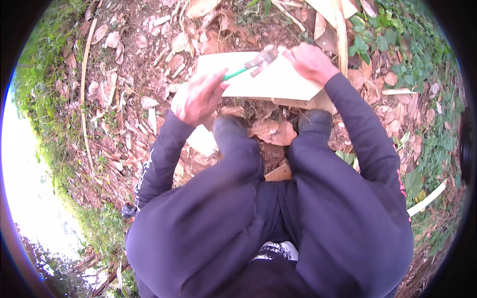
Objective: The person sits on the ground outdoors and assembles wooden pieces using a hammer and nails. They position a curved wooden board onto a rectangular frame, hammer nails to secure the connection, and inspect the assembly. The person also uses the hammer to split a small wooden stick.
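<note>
My left hand (198, 98) is wrapped around the green handle of a hammer (236, 74). The hammer's grey head is a little blurred and sits over a pale, flat wooden board (288, 85), close to my right fingertips. That board lies in front of my feet, bright and washed out. At its far right part rests my right hand (312, 63), with thumb and fingers pressed together near the hammer head. What they pinch, if anything, is too small to make out.
Dry brown leaves (274, 131) and wood scraps cover the ground. A long pale strip of wood (341, 39) stands out at the far right, beside green plants (392, 42). Another thin strip (84, 94) lies on the left. My shoes (315, 121) are just nearer than the board.
</note>
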A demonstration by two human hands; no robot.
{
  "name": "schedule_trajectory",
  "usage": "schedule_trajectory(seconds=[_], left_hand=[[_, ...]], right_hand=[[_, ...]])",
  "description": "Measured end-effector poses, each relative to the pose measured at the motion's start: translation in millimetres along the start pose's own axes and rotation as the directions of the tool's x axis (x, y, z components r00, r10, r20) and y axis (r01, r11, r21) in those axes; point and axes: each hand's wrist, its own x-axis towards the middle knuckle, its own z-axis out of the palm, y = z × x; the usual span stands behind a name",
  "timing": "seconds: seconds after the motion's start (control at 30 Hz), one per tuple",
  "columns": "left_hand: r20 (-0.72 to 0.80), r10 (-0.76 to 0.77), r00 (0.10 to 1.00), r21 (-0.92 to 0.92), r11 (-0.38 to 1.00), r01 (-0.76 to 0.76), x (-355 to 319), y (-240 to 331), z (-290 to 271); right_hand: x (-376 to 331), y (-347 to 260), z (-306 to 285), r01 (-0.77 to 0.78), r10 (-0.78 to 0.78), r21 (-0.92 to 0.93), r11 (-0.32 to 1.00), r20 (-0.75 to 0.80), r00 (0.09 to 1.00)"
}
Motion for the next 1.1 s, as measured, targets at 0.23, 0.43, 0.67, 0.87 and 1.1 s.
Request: schedule_trajectory(seconds=[0.23,0.43,0.67,0.87,1.1], left_hand=[[-0.207,-0.086,0.975,-0.098,0.993,0.067,-14.7,5.7,-8.5],[-0.176,-0.169,0.97,-0.111,0.982,0.151,-28.3,-4.9,1.9],[-0.072,-0.081,0.994,0.001,0.997,0.082,-17.9,-2.7,11.9],[0.06,-0.111,0.992,0.113,0.988,0.103,-3.9,-1.3,26.8],[-0.182,0.023,0.983,-0.085,0.996,-0.039,-6.1,0.4,26.7]], right_hand=[[-3.3,-12.3,-23.0,0.021,-0.021,-0.039,0.999,-0.007,1.0],[1.7,-3.4,-6.3,-0.025,0.025,0.026,0.999,-0.02,0.999],[1.9,0.2,-0.3,-0.002,0.0,0.106,0.994,0.019,1.0],[4.8,13.7,20.3,0.107,-0.11,-0.029,0.994,-0.105,0.988],[11.8,11.4,10.6,0.06,-0.06,0.017,0.998,0.023,0.998]])
